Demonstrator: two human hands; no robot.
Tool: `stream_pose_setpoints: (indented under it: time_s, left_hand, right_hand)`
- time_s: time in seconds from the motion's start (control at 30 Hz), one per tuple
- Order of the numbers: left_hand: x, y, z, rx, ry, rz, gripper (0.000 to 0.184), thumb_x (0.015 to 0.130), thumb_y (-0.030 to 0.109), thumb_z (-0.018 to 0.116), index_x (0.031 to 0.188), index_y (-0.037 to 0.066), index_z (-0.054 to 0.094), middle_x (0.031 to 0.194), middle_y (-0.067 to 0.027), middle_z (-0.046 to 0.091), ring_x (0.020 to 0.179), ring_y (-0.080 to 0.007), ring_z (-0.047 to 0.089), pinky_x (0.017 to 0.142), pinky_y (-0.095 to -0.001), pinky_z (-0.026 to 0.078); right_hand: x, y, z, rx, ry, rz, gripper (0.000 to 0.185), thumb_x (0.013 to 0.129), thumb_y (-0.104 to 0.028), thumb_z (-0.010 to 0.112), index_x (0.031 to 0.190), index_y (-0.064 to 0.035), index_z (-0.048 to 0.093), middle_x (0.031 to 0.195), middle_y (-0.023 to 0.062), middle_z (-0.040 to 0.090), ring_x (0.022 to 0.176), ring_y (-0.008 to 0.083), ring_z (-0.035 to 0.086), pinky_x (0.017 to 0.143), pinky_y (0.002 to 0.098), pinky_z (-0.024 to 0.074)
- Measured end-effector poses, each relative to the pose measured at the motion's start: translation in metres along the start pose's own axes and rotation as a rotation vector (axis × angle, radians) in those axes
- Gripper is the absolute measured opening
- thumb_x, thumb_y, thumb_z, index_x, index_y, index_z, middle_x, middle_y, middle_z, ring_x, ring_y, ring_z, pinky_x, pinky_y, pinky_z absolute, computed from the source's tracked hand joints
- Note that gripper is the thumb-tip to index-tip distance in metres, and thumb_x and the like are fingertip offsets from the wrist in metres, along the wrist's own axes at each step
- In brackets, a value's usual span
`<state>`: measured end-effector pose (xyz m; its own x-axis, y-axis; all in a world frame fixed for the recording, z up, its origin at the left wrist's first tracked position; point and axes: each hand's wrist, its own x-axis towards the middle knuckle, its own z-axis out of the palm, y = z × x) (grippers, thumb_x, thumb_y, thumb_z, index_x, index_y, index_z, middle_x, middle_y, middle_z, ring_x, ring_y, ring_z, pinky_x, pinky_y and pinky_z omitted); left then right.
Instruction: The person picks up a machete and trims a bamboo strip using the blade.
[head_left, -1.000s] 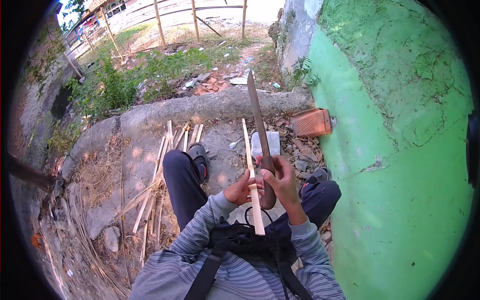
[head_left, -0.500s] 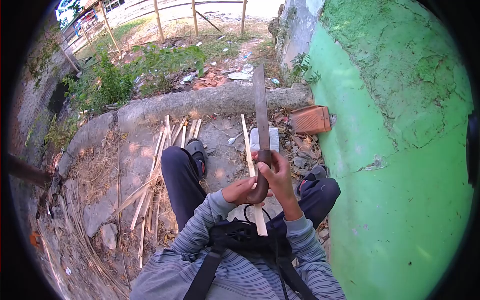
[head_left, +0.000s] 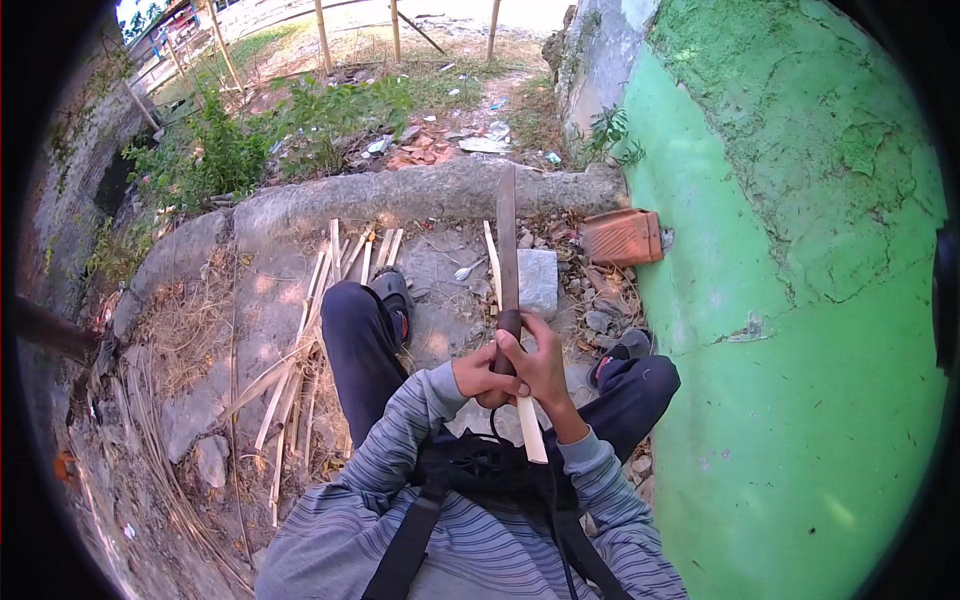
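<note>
In front of my lap, my right hand (head_left: 541, 366) is closed round the dark wooden handle (head_left: 506, 322) of a machete. Its long, worn blade (head_left: 508, 225) points up and away from me. My left hand (head_left: 483, 374) is closed beside the handle's lower end, its thumb against the handle. A pale wooden strip (head_left: 531, 430) runs behind the machete and through both hands; its near end sticks out below them. The strip's far part shows just left of the blade. My fingers partly hide where handle and strip meet.
Split strips (head_left: 290, 390) lie piled left of my left knee. A whitish block (head_left: 538, 283) sits on the ground ahead, near a terracotta piece (head_left: 622, 238). A low concrete curb (head_left: 370, 205) crosses in front. The green wall (head_left: 780, 400) stands close on my right.
The machete has come down and slightly left, now more upright and nearly in line with the strip. My left hand has closed in against the handle. The strip's near end has shifted right.
</note>
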<state>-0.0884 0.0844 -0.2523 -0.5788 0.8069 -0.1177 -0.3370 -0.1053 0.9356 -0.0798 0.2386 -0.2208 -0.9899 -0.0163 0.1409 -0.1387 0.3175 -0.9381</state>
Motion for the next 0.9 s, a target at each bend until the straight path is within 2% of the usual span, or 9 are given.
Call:
stream_pose_setpoints:
  time_s: [0.13,0.27,0.4,0.5,0.57,0.67,0.8,0.83,0.9]
  left_hand:
    - [-0.004,-0.005,0.002,-0.17,0.062,-0.09,0.033,0.083,0.014,0.069,0.109,-0.001,0.057,0.091,-0.0083,0.067,0.07,-0.0161,0.064,0.056,-0.0258,0.052]
    - [-0.006,0.015,0.01,-0.264,0.112,-0.151,0.03,0.082,0.016,0.07,0.104,0.0,0.056,0.097,-0.0107,0.066,0.067,-0.0154,0.064,0.055,-0.0263,0.053]
    - [0.002,-0.005,0.002,-0.372,0.152,-0.095,0.031,0.082,0.015,0.07,0.107,-0.002,0.06,0.079,-0.0067,0.063,0.06,-0.0123,0.061,0.053,-0.0246,0.05]
    - [0.001,0.003,0.007,-0.378,0.204,-0.087,0.029,0.083,0.015,0.07,0.103,-0.004,0.062,0.074,-0.0059,0.061,0.056,-0.0116,0.059,0.05,-0.0242,0.047]
    - [0.004,0.002,0.006,-0.36,0.234,-0.05,0.029,0.084,0.015,0.07,0.104,-0.004,0.062,0.072,-0.005,0.06,0.053,-0.0117,0.058,0.049,-0.0252,0.045]
    - [0.007,0.01,0.008,-0.259,0.207,-0.17,0.031,0.085,0.018,0.071,0.105,-0.005,0.061,0.081,-0.0074,0.065,0.053,-0.0121,0.058,0.049,-0.0258,0.047]
    - [0.002,0.023,0.017,-0.348,0.239,-0.112,0.033,0.085,0.019,0.071,0.105,-0.005,0.058,0.096,-0.0108,0.069,0.052,-0.0134,0.058,0.048,-0.0262,0.048]
    - [-0.003,0.03,0.016,-0.328,0.248,-0.112,0.039,0.085,0.019,0.07,0.11,-0.005,0.052,0.105,-0.0141,0.067,0.05,-0.0133,0.058,0.047,-0.0256,0.048]
    - [-0.008,0.038,0.012,-0.294,0.258,-0.067,0.047,0.085,0.018,0.069,0.116,-0.005,0.042,0.108,-0.0176,0.068,0.047,-0.0141,0.057,0.043,-0.0264,0.047]
  right_hand:
    - [0.001,0.01,-0.005,-0.015,-0.032,-0.027,0.04,0.087,-0.028,0.063,0.108,0.0063,0.064,0.129,0.0182,0.056,0.111,0.0256,0.059,0.094,0.0327,0.0447]
    - [-0.003,0.006,-0.03,0.048,-0.013,-0.015,0.036,0.089,-0.028,0.059,0.102,0.0039,0.067,0.123,0.0206,0.06,0.114,0.0312,0.058,0.096,0.0391,0.0443]
    - [-0.034,-0.046,-0.059,0.096,0.031,-0.177,0.038,0.094,-0.034,0.051,0.105,-0.0017,0.068,0.126,0.0185,0.059,0.124,0.0275,0.052,0.103,0.0424,0.0371]
    - [-0.059,-0.068,-0.058,0.328,-0.124,-0.329,0.039,0.092,-0.038,0.054,0.1,-0.0037,0.07,0.116,0.0157,0.065,0.118,0.0287,0.056,0.103,0.045,0.037]
    - [-0.069,-0.073,-0.053,0.296,-0.353,-0.453,0.037,0.088,-0.041,0.06,0.086,-0.0053,0.07,0.096,0.0084,0.071,0.105,0.0272,0.064,0.102,0.0462,0.0383]
    - [-0.077,-0.068,-0.046,0.132,-0.34,-0.485,0.045,0.089,-0.046,0.059,0.069,-0.0058,0.066,0.075,0.0046,0.069,0.086,0.0258,0.068,0.1,0.0477,0.0394]
    - [-0.082,-0.068,-0.048,-0.034,-0.11,-0.472,0.041,0.09,-0.028,0.054,0.056,-0.0064,0.056,0.068,0.0018,0.067,0.079,0.0229,0.068,0.098,0.0468,0.0411]
    - [-0.082,-0.068,-0.061,-0.045,-0.117,-0.448,0.024,0.084,-0.015,0.05,0.069,-0.0021,0.061,0.083,0.0072,0.069,0.091,0.024,0.067,0.098,0.0447,0.0421]
    - [-0.087,-0.068,-0.077,0.012,0.008,-0.345,0.021,0.085,-0.016,0.048,0.079,-0.0008,0.062,0.098,0.0122,0.066,0.102,0.0267,0.063,0.1,0.0448,0.041]
